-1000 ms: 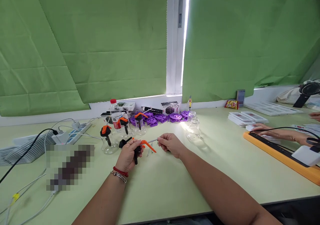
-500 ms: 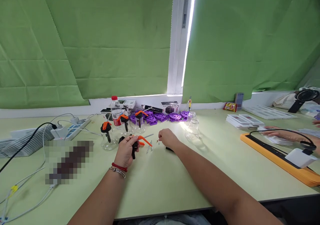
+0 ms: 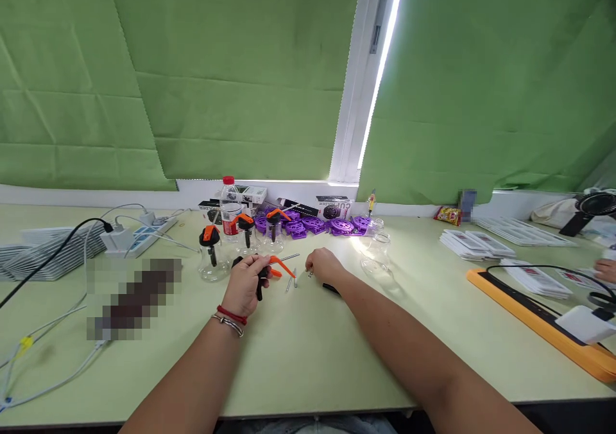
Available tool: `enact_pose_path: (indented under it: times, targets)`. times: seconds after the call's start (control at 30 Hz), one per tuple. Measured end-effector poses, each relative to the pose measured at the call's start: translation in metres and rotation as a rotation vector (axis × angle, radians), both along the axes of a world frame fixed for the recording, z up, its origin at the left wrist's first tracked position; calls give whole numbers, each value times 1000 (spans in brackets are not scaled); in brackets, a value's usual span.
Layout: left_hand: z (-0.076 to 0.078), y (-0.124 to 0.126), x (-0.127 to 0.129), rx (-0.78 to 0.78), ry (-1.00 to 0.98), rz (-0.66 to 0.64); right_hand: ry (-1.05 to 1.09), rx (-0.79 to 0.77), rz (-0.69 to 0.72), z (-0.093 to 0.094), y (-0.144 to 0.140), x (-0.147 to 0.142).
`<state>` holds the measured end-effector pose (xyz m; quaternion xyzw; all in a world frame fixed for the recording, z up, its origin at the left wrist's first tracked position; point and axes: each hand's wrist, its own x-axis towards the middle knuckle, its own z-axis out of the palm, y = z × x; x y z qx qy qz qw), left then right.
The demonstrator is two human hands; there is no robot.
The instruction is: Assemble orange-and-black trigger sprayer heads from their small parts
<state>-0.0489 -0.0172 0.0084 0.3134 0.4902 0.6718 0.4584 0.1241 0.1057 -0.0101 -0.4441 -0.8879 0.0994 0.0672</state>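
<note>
Left hand [image 3: 246,285]: I read the fingers as wrapped firmly around a black-and-orange head [image 3: 262,276], which is held just above the table [image 3: 308,363], right of the nearest topped glass bottle [image 3: 214,271]. Its orange lever [image 3: 285,266] points right, and a thin metal rod [image 3: 290,256] appears to project beside it.

Right hand [image 3: 325,266]: fingers curled down, tips together or nearly so, at some small metal bits [image 3: 310,275] on the table. I cannot tell whether a bit is pinched; the hand hides the contact.

Risks, as I judge them:
1. Bits scatter. They are tiny and bunched at the fingertips; a glancing touch could flick one away, and a poor pinch could drop one.
2. Loose rods [image 3: 292,281] roll. Two lie below the orange lever, so lowering the left hand carelessly could nudge them.
3. Projecting rod slips. I cannot see how it is seated; tipping the head might let it slide out.
4. A black piece [image 3: 332,288] lies partly behind the right forearm; dragging the wrist back could push it.
5. Clear glass vessels [image 3: 378,254] stand right of the right hand. A wide outward swing could topple one.
</note>
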Motion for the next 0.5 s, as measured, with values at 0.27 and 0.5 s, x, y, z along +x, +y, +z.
enact_pose_path:
  times: [0.27, 0.5]
  targets:
    - [-3, 2, -1, -13, 5, 4, -3, 32, -4, -5, -1, 1]
    - [-1, 1, 0, -19, 19, 7, -58, 58, -51, 8, -13, 8]
